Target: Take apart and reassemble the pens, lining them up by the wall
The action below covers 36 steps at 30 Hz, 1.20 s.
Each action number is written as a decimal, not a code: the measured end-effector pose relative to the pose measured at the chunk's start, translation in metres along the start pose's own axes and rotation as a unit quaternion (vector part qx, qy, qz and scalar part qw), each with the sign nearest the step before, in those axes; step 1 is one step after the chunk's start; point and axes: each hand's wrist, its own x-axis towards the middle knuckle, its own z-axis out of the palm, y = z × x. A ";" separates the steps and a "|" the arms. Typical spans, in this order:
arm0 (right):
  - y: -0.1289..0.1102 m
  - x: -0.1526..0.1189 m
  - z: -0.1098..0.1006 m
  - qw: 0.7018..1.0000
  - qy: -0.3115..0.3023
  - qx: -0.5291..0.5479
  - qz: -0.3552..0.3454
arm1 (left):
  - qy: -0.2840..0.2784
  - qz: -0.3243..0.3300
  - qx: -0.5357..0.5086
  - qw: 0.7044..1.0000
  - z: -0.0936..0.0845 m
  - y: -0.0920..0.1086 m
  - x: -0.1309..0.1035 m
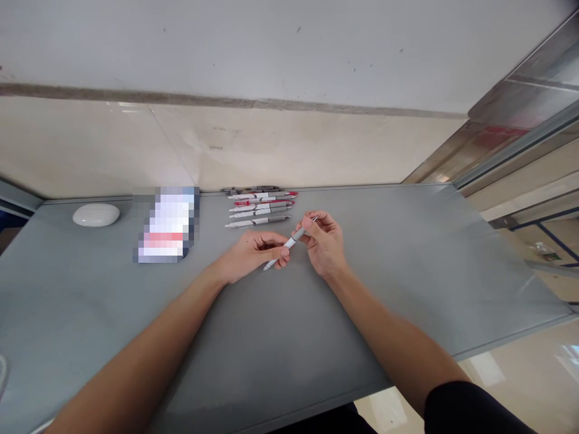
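Note:
Between my two hands, above the grey table, a white and grey pen (pixel 297 235) is held at a slant, its white end low on the left. The thumb and fingers of my left hand (pixel 256 253) close on its white part. My right hand (pixel 326 241) pinches the grey part near the upper end. Just beyond my hands lies a group of several pens (pixel 260 211), side by side and roughly level. Most are white and grey, some have red parts, and darker ones lie at the back. The nearest loose pen (pixel 257 222) is close to my left hand.
On the grey table (pixel 407 259), a white rounded object like a computer mouse (pixel 96 215) sits at the far left. Beside it is a blurred, pixelated flat item (pixel 167 226). A tiled wall (pixel 316 147) borders the table's back edge. A white cable (pixel 2 371) shows at the left.

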 end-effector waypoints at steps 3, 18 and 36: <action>-0.001 0.000 0.000 1.000 -0.004 0.004 0.006 | -0.017 0.004 0.001 1.000 -0.001 0.001 -0.001; -0.005 -0.001 -0.003 0.999 -0.040 0.009 0.028 | -0.046 -0.003 0.000 0.999 -0.003 0.005 -0.002; -0.008 -0.003 -0.005 0.993 -0.103 0.033 0.036 | -0.100 -0.025 -0.047 0.994 -0.009 0.007 -0.006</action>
